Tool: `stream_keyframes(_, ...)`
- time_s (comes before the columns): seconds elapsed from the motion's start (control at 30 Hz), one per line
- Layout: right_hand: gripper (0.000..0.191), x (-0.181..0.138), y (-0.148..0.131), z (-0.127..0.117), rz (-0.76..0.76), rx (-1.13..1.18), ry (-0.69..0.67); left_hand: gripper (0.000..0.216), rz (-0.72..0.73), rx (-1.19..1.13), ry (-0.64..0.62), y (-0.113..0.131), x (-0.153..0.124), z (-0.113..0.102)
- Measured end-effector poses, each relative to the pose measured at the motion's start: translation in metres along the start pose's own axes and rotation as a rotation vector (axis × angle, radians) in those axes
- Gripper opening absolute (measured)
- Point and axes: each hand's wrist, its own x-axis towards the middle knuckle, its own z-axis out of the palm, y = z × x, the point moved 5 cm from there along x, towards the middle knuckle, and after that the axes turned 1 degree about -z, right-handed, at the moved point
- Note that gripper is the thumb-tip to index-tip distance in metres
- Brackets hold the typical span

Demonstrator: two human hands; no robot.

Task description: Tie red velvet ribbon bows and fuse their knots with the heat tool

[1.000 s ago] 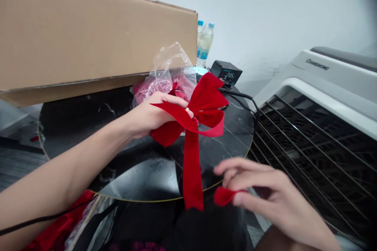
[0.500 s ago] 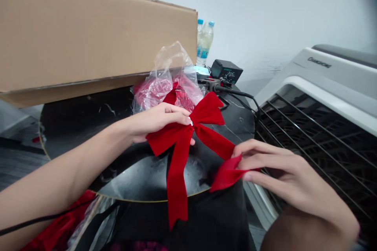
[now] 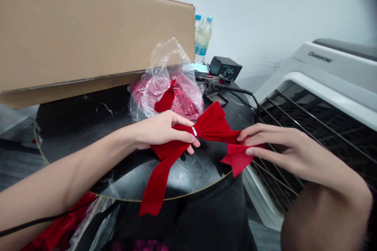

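Note:
A red ribbon bow [image 3: 212, 122] with a silvery band at its centre is stretched between my hands above the black table. My left hand [image 3: 167, 130] pinches it just left of the band, thumb in front and fingertips showing beneath. One long tail hangs down past the table's front edge. My right hand [image 3: 273, 143] is closed on the other tail, whose notched end folds below my fingers. Behind the bow sits a clear plastic bag [image 3: 167, 90] with red ribbon material inside.
The round black marbled table [image 3: 73, 125] carries a long cardboard box [image 3: 97, 35], bottles [image 3: 203, 39] and a black control box with a dial [image 3: 225, 68] with cables. A white heater-like appliance [image 3: 297, 62] with a grille stands right. Red fabric [image 3: 59, 223] lies lower left.
The bow has turned, and its right tail is now drawn out sideways and higher by my right hand. The hanging tail has swung left. My left hand still holds the middle.

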Motion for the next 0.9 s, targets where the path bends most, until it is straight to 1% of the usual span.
stream_keyframes(0.07,0.014,0.004,0.002,0.002,0.000,-0.014,0.024,0.018,-0.015,-0.052,0.004,0.000,0.002,0.002)
stream_keyframes(0.2,0.014,0.009,0.011,0.003,-0.028,-0.071,0.082,0.039,0.001,-0.196,0.123,0.000,0.007,0.000)
stream_keyframes(0.27,0.013,0.008,0.013,0.003,-0.050,-0.081,0.105,0.040,0.018,-0.234,0.180,0.000,0.009,-0.001)
stream_keyframes(0.3,0.013,0.006,0.011,0.002,-0.056,-0.082,0.137,0.038,0.028,-0.244,0.199,0.000,0.010,-0.002)
stream_keyframes(0.33,0.012,0.003,0.006,0.001,-0.054,-0.086,0.205,0.035,0.040,-0.257,0.215,0.000,0.010,-0.002)
stream_keyframes(0.37,0.011,-0.001,-0.003,0.000,-0.050,-0.084,0.315,0.030,0.059,-0.279,0.231,0.000,0.011,-0.002)
stream_keyframes(0.4,0.010,-0.005,-0.014,0.002,-0.038,-0.074,0.442,0.023,0.081,-0.304,0.244,0.000,0.012,-0.003)
stream_keyframes(0.43,0.012,-0.010,-0.027,0.004,-0.013,-0.059,0.609,0.016,0.105,-0.329,0.254,0.000,0.012,-0.003)
stream_keyframes(0.47,0.013,-0.013,-0.041,0.012,-0.002,0.010,0.739,0.009,0.131,-0.347,0.262,0.000,0.013,-0.004)
stream_keyframes(0.5,0.012,-0.011,-0.052,0.025,0.040,0.082,0.780,0.005,0.153,-0.353,0.270,-0.001,0.013,-0.004)
stream_keyframes(0.53,0.010,-0.004,-0.062,0.041,0.064,0.158,0.757,0.005,0.175,-0.342,0.276,-0.002,0.014,-0.004)
stream_keyframes(0.57,0.007,0.003,-0.067,0.056,0.131,0.253,0.754,0.009,0.201,-0.319,0.278,-0.002,0.014,-0.004)
stream_keyframes(0.63,0.003,0.019,-0.065,0.082,0.281,0.444,0.789,0.016,0.266,-0.264,0.274,-0.002,0.014,-0.003)
stream_keyframes(0.7,0.010,0.032,-0.055,0.099,0.393,0.578,0.809,0.019,0.317,-0.207,0.247,-0.001,0.013,0.000)
stream_keyframes(0.8,0.015,0.042,-0.041,0.104,0.464,0.664,0.808,0.021,0.332,-0.113,0.204,0.001,0.012,0.004)
stream_keyframes(0.9,0.017,0.042,-0.036,0.101,0.489,0.714,0.775,0.016,0.337,-0.013,0.221,0.002,0.009,0.005)
